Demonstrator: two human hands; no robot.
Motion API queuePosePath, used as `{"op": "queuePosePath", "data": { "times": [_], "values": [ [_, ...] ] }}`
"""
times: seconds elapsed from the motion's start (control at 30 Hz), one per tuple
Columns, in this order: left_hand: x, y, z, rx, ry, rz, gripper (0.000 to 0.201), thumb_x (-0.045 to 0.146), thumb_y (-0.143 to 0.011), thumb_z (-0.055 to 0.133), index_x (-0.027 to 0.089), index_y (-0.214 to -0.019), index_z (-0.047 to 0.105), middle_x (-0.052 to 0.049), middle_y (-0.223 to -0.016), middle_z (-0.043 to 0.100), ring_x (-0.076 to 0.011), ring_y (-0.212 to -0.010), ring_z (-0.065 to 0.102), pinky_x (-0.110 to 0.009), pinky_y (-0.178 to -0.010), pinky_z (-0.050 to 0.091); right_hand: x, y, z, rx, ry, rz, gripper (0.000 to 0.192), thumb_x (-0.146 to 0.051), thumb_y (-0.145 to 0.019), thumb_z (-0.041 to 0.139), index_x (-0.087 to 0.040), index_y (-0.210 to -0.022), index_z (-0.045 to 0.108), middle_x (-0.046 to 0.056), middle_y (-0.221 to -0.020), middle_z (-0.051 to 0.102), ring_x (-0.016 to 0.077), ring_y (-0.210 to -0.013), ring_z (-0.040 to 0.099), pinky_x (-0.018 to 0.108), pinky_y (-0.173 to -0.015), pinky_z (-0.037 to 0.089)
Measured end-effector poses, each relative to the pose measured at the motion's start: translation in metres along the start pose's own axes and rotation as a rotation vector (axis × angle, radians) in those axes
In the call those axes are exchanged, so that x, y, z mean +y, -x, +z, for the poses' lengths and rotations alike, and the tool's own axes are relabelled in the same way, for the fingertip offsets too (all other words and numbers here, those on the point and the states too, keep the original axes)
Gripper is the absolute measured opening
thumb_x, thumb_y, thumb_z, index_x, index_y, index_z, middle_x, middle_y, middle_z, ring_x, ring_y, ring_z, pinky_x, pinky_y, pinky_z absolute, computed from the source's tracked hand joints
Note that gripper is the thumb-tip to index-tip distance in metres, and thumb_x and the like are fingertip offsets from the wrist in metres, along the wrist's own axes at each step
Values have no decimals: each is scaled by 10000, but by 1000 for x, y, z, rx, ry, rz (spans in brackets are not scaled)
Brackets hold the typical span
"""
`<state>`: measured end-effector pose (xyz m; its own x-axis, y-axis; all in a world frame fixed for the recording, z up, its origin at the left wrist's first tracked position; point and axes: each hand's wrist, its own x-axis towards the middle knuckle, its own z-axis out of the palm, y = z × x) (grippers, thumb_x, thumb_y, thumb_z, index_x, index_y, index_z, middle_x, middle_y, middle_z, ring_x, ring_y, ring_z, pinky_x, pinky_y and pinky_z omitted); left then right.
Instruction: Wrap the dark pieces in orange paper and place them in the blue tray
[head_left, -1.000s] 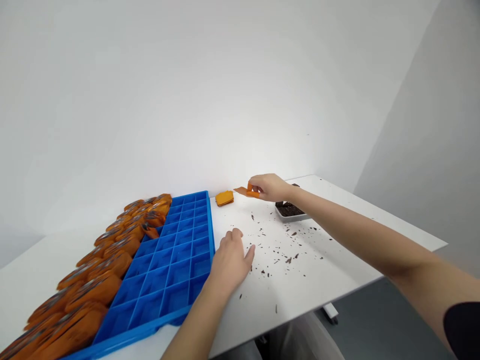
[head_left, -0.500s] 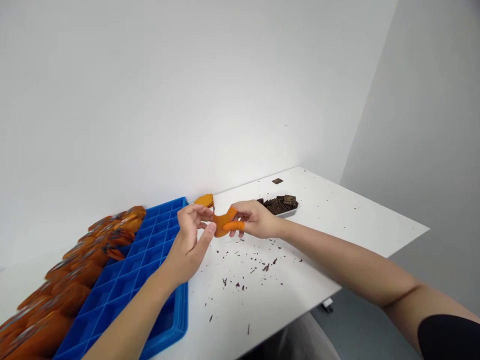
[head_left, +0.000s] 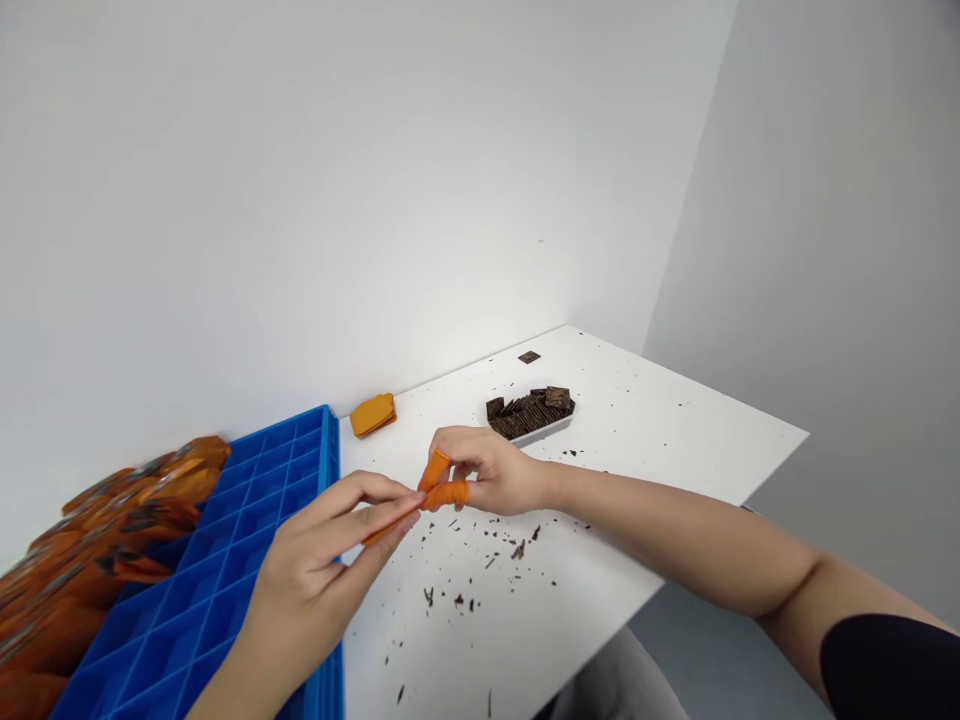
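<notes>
I have both hands together above the near part of the desk, just right of the blue tray. My right hand wears orange rubber finger covers on two fingertips and pinches one end of a thin orange piece. My left hand pinches the other end between thumb and forefinger, so each grip is narrow and closed on that piece.

The risk I see is slippage. The piece is small and mostly hidden between the fingers, and I judge that an uneven pull from either side could tear it or let it spring out onto the dark crumbs scattered below. The rubber covers could also dull my feel for it.

The piece looks flat, flexible and bright orange, the same shade as the folded stack lying near the wall. A shallow dish of dark squares sits behind my right hand, and orange packets are heaped left of the tray.
</notes>
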<state>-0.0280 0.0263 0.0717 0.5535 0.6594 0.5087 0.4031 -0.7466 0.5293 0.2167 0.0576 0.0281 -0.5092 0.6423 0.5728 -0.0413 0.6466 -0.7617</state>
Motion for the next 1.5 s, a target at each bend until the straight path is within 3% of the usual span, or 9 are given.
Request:
{"op": "queuePosePath", "data": {
  "times": [0.17, 0.33, 0.47, 0.57, 0.63, 0.8, 1.13, 1.33, 1.5],
  "values": [
    [-12, 9, 0, 67, -132, 90, 250, 296, -992, 662, 438, -1140, 805, 25, -1176, 789, -271, -1124, 760, -521, -1019, 632, 0, -1, -14, -81, 236, -30, 191, -407, -947, 748, -241, -1038, 726, 14, -895, 628, 132, -832, 633, 230, -606, 543],
    [-20, 10, -1, 150, -172, 157, 174, 232, -950, 713, 358, -1032, 801, 22, -1025, 808, -304, -1275, 703, -621, -1154, 534, -25, -4, -67, -37, 710, 49, 324, -520, -978, 658, -238, -1127, 717, 6, -891, 689, 124, -728, 600, 276, -671, 470],
    [-12, 7, 3, 238, -154, 139, 120, 195, -945, 707, 281, -873, 748, 3, -949, 770, -279, -1274, 697, -519, -1087, 604, -41, 12, -129, 123, 1243, 594, 419, -585, -891, 662, -250, -1132, 730, 69, -1052, 735, 197, -797, 634, 305, -660, 404],
    [-6, 7, 6, 279, -162, 59, 186, 189, -965, 666, 248, -789, 676, -19, -1010, 739, -282, -1304, 674, -449, -1027, 623, -37, 32, -166, 107, 1273, 1062, 593, -713, -808, 677, -240, -1160, 746, 120, -1129, 749, 277, -883, 684, 350, -682, 456],
    [-4, 9, 7, 273, -142, 30, 197, 187, -973, 647, 240, -783, 647, -29, -1051, 718, -279, -1297, 677, -386, -935, 639, -30, 41, -181, 71, 1181, 1196, 673, -775, -774, 677, -243, -1179, 756, 130, -1164, 755, 312, -944, 701, 378, -716, 495],
    [1, 10, 7, 294, -115, -6, 184, 191, -957, 656, 237, -780, 633, -42, -1232, 707, -252, -1172, 721, -330, -754, 621, -17, 48, -191, 35, 982, 1166, 631, -783, -731, 730, -249, -1058, 802, 111, -1170, 769, 299, -992, 711, 375, -774, 530],
    [7, 12, 11, 42, 147, -217, 155, 356, -989, 631, 272, -903, 730, -50, -1133, 811, -309, -1324, 669, -424, -873, 667, -6, 50, -198, 67, 899, 1101, 539, -720, -659, 826, -224, -869, 809, 97, -936, 769, 252, -867, 680, 341, -697, 497],
    [19, 17, 24, 31, 256, -441, 230, 493, -937, 704, 280, -984, 777, -43, -1074, 803, -170, -720, 742, -311, -619, 657, -8, 49, -197, 85, 944, 1103, 522, -714, -655, 843, -217, -799, 769, 89, -895, 743, 231, -794, 641, 335, -633, 454],
    [22, 17, 33, 52, 372, -576, 310, 524, -901, 732, 218, -871, 693, -38, -968, 764, -140, -586, 696, -299, -552, 632, -21, 49, -193, 121, 871, 1029, 453, -672, -727, 819, -231, -802, 749, 53, -851, 714, 183, -724, 569, 317, -590, 394]
  ]
}}
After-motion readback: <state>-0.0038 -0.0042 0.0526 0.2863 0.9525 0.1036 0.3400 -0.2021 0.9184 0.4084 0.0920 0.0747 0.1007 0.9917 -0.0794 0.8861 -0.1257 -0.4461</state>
